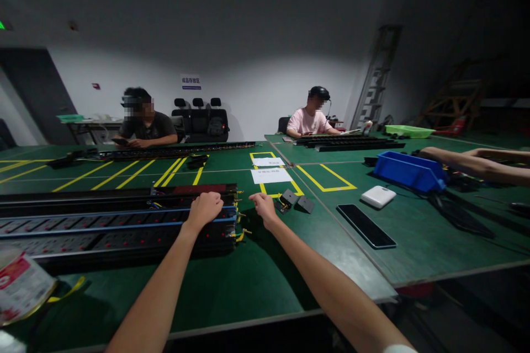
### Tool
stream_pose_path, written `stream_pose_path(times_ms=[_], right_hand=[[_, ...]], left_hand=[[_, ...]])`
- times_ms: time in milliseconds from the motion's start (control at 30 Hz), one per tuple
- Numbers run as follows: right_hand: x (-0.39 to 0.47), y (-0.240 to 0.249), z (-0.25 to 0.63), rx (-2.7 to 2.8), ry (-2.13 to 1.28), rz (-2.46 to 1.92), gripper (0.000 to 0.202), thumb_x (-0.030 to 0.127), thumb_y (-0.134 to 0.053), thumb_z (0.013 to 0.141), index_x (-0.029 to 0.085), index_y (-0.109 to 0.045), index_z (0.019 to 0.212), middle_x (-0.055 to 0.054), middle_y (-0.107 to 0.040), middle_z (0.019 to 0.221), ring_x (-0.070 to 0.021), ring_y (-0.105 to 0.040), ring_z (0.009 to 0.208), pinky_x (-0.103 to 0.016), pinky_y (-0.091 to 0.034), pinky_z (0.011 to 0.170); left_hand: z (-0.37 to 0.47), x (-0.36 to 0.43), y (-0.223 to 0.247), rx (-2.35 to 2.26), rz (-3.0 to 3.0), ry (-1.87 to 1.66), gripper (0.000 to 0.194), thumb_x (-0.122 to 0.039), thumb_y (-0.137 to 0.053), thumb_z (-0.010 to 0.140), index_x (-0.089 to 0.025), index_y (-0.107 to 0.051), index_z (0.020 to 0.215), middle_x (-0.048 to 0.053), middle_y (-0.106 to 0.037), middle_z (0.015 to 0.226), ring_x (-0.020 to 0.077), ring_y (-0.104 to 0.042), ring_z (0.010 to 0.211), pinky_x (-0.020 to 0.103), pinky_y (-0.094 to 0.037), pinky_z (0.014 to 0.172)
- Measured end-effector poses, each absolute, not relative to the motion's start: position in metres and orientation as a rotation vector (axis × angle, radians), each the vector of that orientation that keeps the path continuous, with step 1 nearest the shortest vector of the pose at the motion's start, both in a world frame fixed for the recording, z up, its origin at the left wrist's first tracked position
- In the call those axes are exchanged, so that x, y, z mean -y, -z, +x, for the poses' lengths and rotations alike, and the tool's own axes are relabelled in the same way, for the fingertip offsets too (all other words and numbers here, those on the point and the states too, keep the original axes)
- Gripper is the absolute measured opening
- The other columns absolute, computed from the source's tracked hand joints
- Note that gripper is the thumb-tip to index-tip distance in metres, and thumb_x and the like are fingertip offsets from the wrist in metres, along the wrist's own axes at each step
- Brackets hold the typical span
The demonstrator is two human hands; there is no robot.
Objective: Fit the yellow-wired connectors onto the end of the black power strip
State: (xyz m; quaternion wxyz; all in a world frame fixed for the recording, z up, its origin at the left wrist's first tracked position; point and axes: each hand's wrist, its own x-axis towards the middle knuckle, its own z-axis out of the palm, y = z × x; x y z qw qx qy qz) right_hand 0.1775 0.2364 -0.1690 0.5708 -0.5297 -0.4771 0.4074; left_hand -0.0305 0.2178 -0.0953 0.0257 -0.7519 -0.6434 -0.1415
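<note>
Several long black socket strips (136, 240) with red dots and blue edges lie side by side on the green table. My left hand (206, 208) rests over their right end, fingers curled down round a strip's edge. Just right of that end, my right hand (264, 209) is closed in a pinch; whatever it holds, if anything, is too small to make out. Yellow-green wires (242, 235) with metal tips stick out of the strip ends, close below the right hand. Two small black end pieces (305, 204) lie beyond it, one with wires beside it.
Right of my arm lie a phone (366, 225), a white box-shaped device (378, 196) and a blue bin (409, 170). Another person's arms (476, 162) reach in there. A tin can (22, 284) stands front left. Two people sit across the table (232, 292).
</note>
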Motion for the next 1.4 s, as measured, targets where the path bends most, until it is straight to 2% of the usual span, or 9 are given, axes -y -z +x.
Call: stream_pose_path(times_ms=[333,633,800,1400], right_hand=[[-0.2359,0.1711,0.176,1.161,-0.946,-1.252,0.029,0.033,-0.05,0.074,0.017,-0.074,0.078,-0.002,-0.063,0.067,-0.0158,-0.054,0.064,-0.025,-0.04,0.059],[-0.239,0.1737,0.1742,1.152,-0.967,-1.217,0.023,0.033,-0.055,0.072,0.017,-0.073,0.073,-0.002,-0.065,0.067,-0.0176,-0.056,0.071,-0.026,-0.041,0.064],[-0.239,0.175,0.1752,1.167,-0.969,-1.206,0.024,0.033,-0.055,0.072,0.017,-0.073,0.073,-0.003,-0.067,0.07,-0.0183,-0.057,0.073,-0.027,-0.042,0.066],[-0.2341,0.1697,0.1734,1.176,-0.989,-1.184,0.023,0.03,-0.053,0.069,0.017,-0.072,0.071,-0.001,-0.062,0.068,-0.0155,-0.049,0.065,-0.027,-0.035,0.061]], left_hand=[[-0.0286,-0.2155,0.0952,1.962,-2.337,0.4,0.03,-0.028,-0.043,0.087,-0.023,-0.071,0.078,0.01,-0.075,0.085,0.026,-0.071,0.084,0.031,-0.05,0.074],[-0.0275,-0.2155,0.0956,1.945,-2.331,0.326,0.032,-0.03,-0.039,0.088,-0.023,-0.07,0.08,0.011,-0.075,0.091,0.0296,-0.072,0.088,0.036,-0.052,0.076],[-0.0268,-0.2137,0.0937,1.96,-2.335,0.325,0.031,-0.029,-0.04,0.088,-0.023,-0.069,0.08,0.01,-0.075,0.092,0.0283,-0.072,0.088,0.035,-0.052,0.076],[-0.0268,-0.2133,0.0928,1.967,-2.345,0.32,0.031,-0.029,-0.04,0.088,-0.023,-0.069,0.08,0.009,-0.075,0.091,0.0264,-0.071,0.09,0.032,-0.051,0.076]])
